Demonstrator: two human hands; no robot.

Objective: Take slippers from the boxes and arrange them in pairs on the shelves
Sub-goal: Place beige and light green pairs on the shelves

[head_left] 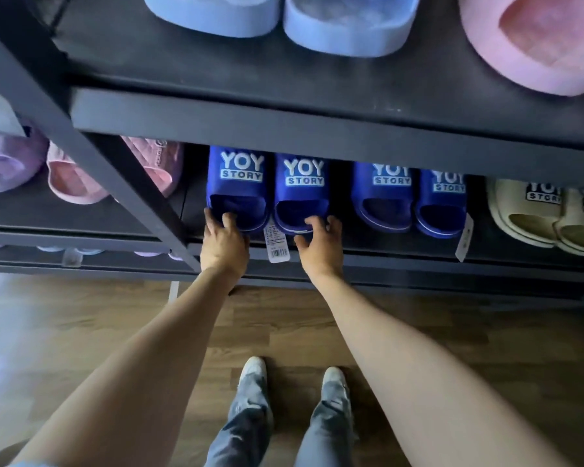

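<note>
Squaring a blue pair (240,183) at the shelf (385,252) front edge, left hand (225,239) and right hand (321,246) each grasping a heel; other pairs (381,193) already shelved, boxes unseen.

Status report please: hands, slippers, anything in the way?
Left hand grips left slipper heel. Right hand grips right slipper heel. Blue pair side by side on shelf. Tag hangs between.

We note both arms reaching to the lower shelf (368,239). Left grip (225,241) curls over the heel of the left blue slipper (238,187); right grip (319,246) curls over the heel of the right blue slipper (300,193). The slippers sit side by side, touching. A barcode tag (278,246) hangs between them.
</note>
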